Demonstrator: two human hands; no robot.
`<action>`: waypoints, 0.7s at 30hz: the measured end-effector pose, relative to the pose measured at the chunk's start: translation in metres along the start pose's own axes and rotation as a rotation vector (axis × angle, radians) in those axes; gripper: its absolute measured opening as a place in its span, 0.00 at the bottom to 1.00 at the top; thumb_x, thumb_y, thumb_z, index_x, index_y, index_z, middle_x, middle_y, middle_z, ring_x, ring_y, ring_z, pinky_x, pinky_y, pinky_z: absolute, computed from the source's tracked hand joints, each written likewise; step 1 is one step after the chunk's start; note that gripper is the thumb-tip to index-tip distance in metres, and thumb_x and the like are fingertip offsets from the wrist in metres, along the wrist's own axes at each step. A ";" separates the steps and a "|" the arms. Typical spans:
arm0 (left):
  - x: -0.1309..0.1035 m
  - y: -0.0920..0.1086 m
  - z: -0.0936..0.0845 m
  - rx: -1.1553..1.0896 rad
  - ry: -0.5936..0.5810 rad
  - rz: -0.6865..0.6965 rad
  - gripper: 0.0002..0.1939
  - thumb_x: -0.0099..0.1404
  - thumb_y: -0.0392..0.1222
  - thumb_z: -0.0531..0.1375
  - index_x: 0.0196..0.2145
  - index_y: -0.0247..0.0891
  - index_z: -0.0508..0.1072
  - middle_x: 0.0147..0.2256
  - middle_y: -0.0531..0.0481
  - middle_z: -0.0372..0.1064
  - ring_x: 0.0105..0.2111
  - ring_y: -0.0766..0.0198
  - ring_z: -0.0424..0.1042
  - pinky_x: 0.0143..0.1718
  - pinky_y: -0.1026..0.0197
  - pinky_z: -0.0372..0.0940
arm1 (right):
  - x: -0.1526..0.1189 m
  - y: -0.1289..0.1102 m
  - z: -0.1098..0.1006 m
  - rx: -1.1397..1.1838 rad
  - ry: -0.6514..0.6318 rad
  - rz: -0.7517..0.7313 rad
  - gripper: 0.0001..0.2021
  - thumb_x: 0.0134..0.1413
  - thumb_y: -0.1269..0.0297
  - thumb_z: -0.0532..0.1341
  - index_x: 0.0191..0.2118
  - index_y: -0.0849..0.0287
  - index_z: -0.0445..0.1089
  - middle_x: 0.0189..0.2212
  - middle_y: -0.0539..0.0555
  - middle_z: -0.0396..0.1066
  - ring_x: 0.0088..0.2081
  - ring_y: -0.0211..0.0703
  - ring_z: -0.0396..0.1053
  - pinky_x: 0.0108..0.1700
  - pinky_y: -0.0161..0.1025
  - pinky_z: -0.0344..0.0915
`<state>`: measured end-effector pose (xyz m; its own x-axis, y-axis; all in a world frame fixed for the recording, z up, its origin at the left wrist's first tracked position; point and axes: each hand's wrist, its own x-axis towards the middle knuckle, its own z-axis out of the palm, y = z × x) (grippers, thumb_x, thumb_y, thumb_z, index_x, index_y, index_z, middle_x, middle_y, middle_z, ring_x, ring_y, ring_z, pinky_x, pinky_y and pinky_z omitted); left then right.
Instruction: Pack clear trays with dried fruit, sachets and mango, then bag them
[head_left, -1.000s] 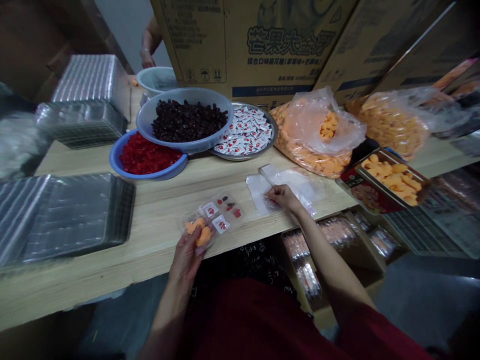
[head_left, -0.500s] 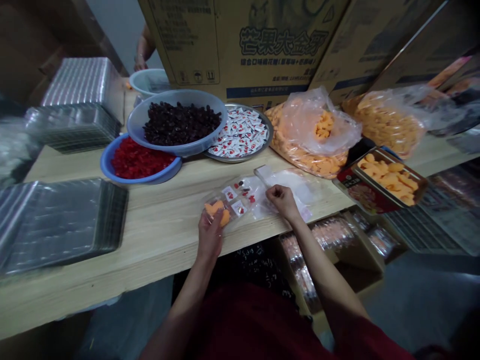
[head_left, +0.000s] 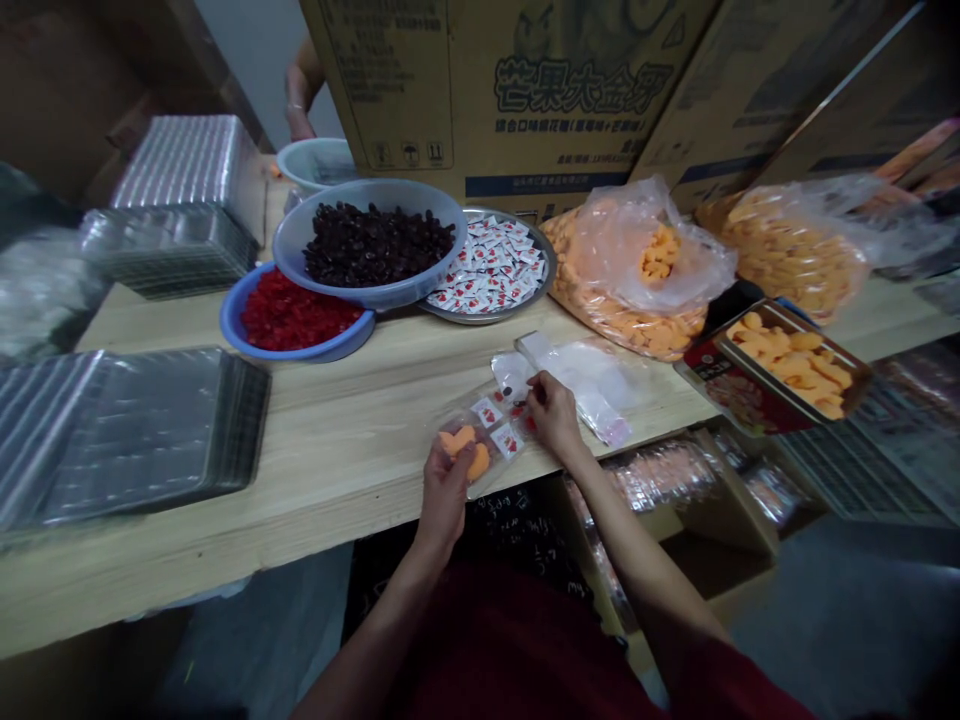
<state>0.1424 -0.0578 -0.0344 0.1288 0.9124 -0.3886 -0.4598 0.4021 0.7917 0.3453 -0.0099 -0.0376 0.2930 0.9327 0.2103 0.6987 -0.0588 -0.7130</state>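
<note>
A clear plastic tray [head_left: 489,440] lies tilted at the table's front edge. It holds orange candies [head_left: 468,450], white sachets [head_left: 507,438] with red print, and a few red and dark sweets. My left hand [head_left: 444,487] is closed around the tray's near left end, thumb over the orange candies. At the far right end, my right hand [head_left: 553,412] pinches clear film that looks like a bag [head_left: 511,368]; its fingertips partly hide the sweets there. Just beyond the right hand lies a stack of flat clear bags [head_left: 596,375].
Behind are a bowl of dark sweets [head_left: 379,245], a blue bowl of red sweets [head_left: 296,315] and a metal dish of sachets [head_left: 499,265]. Right stand bagged orange candies [head_left: 637,265] and a tin [head_left: 787,365]. Empty trays [head_left: 150,430] are stacked left. Another person's hand [head_left: 302,95] is behind.
My right hand has moved left from over the bag stack to the tray's far end. My left hand and the tray have shifted slightly right. The view has shifted a little too.
</note>
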 end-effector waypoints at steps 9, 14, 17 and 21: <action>0.010 -0.016 0.015 0.002 0.005 0.009 0.23 0.59 0.46 0.69 0.50 0.39 0.70 0.46 0.47 0.76 0.44 0.60 0.76 0.50 0.56 0.69 | -0.031 -0.002 0.007 0.059 -0.094 -0.179 0.08 0.62 0.66 0.53 0.40 0.57 0.70 0.34 0.54 0.72 0.35 0.44 0.69 0.41 0.39 0.66; 0.016 -0.027 0.038 0.058 -0.013 0.113 0.19 0.62 0.48 0.68 0.47 0.41 0.70 0.47 0.47 0.73 0.50 0.58 0.72 0.56 0.55 0.64 | -0.030 -0.012 0.007 0.125 -0.026 -0.303 0.06 0.63 0.68 0.54 0.37 0.56 0.69 0.32 0.54 0.71 0.38 0.46 0.70 0.49 0.44 0.68; 0.023 -0.026 0.049 0.021 0.004 0.114 0.20 0.64 0.53 0.67 0.49 0.43 0.68 0.50 0.48 0.70 0.54 0.58 0.70 0.58 0.56 0.63 | -0.030 -0.029 0.001 0.183 -0.092 -0.319 0.06 0.63 0.68 0.55 0.39 0.56 0.69 0.33 0.53 0.71 0.38 0.46 0.70 0.46 0.43 0.68; 0.035 -0.020 0.056 -0.125 -0.068 -0.015 0.26 0.63 0.62 0.65 0.47 0.40 0.71 0.47 0.47 0.73 0.52 0.58 0.71 0.54 0.58 0.65 | -0.037 -0.048 -0.004 0.292 -0.153 -0.279 0.08 0.62 0.69 0.56 0.44 0.57 0.71 0.37 0.54 0.73 0.39 0.44 0.71 0.43 0.39 0.67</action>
<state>0.2048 -0.0293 -0.0373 0.1933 0.9111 -0.3639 -0.5630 0.4068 0.7194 0.3033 -0.0431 -0.0088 0.0037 0.9420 0.3357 0.5169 0.2856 -0.8070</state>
